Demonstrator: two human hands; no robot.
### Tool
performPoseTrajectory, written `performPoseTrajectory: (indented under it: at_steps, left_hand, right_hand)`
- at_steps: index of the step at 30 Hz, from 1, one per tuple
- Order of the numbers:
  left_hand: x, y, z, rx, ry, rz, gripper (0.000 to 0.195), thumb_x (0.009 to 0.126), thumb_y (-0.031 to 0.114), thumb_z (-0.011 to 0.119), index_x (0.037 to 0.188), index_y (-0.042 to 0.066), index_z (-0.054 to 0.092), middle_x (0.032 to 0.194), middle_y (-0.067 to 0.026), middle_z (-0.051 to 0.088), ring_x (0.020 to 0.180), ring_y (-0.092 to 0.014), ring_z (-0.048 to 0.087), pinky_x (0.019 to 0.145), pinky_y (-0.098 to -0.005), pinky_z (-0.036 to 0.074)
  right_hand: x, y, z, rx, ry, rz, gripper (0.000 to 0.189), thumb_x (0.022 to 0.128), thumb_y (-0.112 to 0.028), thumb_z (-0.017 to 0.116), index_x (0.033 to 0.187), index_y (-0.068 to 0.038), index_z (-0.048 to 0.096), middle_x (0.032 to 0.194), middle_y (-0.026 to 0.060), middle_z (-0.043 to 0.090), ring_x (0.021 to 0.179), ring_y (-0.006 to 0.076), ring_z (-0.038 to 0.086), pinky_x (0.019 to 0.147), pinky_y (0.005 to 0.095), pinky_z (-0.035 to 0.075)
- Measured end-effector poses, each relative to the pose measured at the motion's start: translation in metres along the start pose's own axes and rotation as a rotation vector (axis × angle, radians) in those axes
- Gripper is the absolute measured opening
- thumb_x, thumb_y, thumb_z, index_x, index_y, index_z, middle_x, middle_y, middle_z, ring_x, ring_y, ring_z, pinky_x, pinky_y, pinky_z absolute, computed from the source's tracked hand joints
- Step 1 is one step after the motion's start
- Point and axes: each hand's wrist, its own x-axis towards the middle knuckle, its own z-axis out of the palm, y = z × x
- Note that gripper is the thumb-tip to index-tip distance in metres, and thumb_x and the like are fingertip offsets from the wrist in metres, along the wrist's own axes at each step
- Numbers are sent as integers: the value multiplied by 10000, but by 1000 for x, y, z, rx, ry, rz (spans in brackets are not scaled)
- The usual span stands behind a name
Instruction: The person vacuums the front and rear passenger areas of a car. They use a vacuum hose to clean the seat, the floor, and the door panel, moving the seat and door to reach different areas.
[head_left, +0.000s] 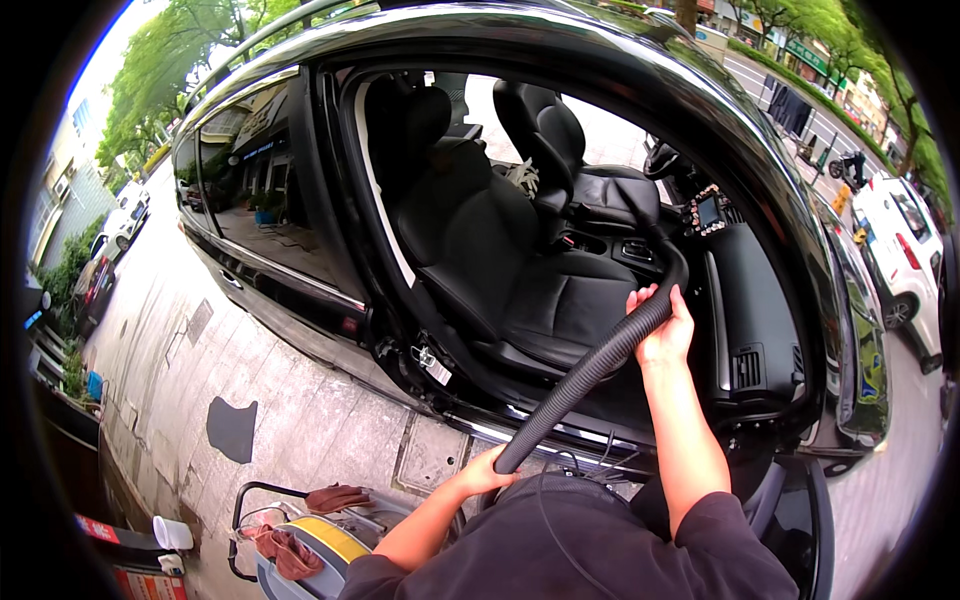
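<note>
My right hand (666, 330) grips the upper end of a black corrugated vacuum hose (592, 367), inside the front door opening of a black car. The hose's bent dark wand (646, 214) reaches over the centre console towards the far front seat (611, 187). Lower down, close to my body, my left hand (489, 472) is closed round the same hose. Below the hose lies the near black leather seat cushion (570, 300). The gear selector (636, 250) sits between the two seats. Where the wand's tip ends is hard to make out against the dark seat.
A wheeled vacuum with a yellow band (330, 536) stands at lower left, with brown cloths (289, 553) on it. A dark floor mat (232, 429) lies on the paving. The door sill (540, 420) and dashboard (754, 300) border the opening. A white bucket (172, 534) is further left.
</note>
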Motion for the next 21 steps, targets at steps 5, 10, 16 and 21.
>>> performPoseTrajectory:
  at_steps: [5,10,16,21]
  left_hand:
    - [0,64,-6,415,456,-70,527,827,321,828,1263,79,657,999,-215,765,969,-366,769,867,-453,587]
    - [3,146,-24,653,855,153,541,803,252,791,1287,70,634,960,-214,767,921,-416,756,822,-496,609]
    - [56,263,-54,913,1148,398,520,788,184,806,1274,106,639,1025,-147,764,884,-362,762,755,-454,612]
    - [109,346,-64,934,1340,259,506,847,231,786,1317,137,623,1023,-137,775,894,-376,761,780,-464,617]
  right_hand:
    - [51,-2,40,-59,-206,46,365,1020,-321,693,1140,13,607,1034,169,668,1043,337,675,1073,535,541]
    - [43,23,104,-304,-554,314,684,1037,-554,627,1377,31,524,1355,285,626,1243,421,625,1048,602,513]
    - [6,84,68,-842,-824,373,691,1055,-442,644,1608,-153,346,1545,138,515,1393,269,548,1075,482,497]
    - [-16,124,21,-934,-1111,525,1041,973,-206,781,1722,-102,64,1568,171,452,1462,285,453,1238,442,362]
